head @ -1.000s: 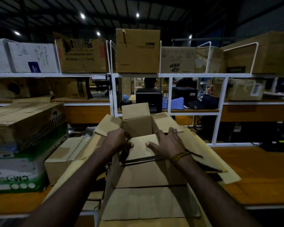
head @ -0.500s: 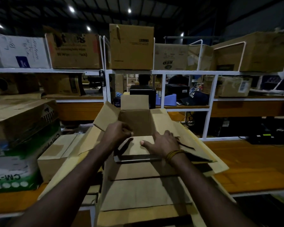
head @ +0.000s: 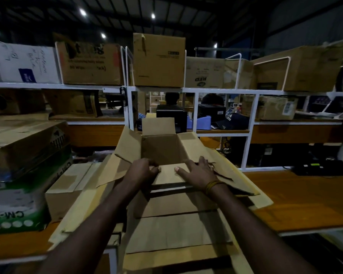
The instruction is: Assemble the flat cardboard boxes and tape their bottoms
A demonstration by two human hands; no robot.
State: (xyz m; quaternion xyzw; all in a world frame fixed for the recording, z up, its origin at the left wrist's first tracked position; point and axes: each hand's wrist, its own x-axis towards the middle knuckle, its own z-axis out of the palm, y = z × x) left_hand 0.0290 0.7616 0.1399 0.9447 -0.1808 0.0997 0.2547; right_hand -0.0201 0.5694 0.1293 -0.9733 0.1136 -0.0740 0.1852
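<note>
A half-opened cardboard box (head: pixel 162 151) sat at the centre of the frame, its far flap standing upright and its side flaps splayed outward, on top of a stack of flat cardboard sheets (head: pixel 176 228) that ran down to the bottom edge. Both hands worked on the near flap (head: pixel 167 174), which lay folded inward over the box opening.

The left hand (head: pixel 142 169) was at the flap's left edge with its fingers curled around that edge, thumb toward the middle — it gripped the cardboard. The right hand (head: pixel 197 170) lay flat on the flap's right part, fingers straight and spread, thumb pointing left, palm pressing down. A yellowish band (head: pixel 213 185) circled the right wrist.

To the left of the frame stood a small closed carton (head: pixel 65 192), and beside it a green and white carton (head: pixel 14 202) with a large brown box (head: pixel 26 143) stacked on it. The orange-brown tabletop (head: pixel 305 198) stretched across the right side, with a dark flat device (head: pixel 321 169) near its far edge.

Across the upper half ran a white metal shelf rack (head: pixel 194 90) — its top tier held brown cartons and, in the upper left, a white box (head: pixel 24 64) with handwriting. Through the rack, at centre, a dark cap (head: pixel 232 121) and a blue tape dispenser (head: pixel 203 123) were visible on a lower shelf.
</note>
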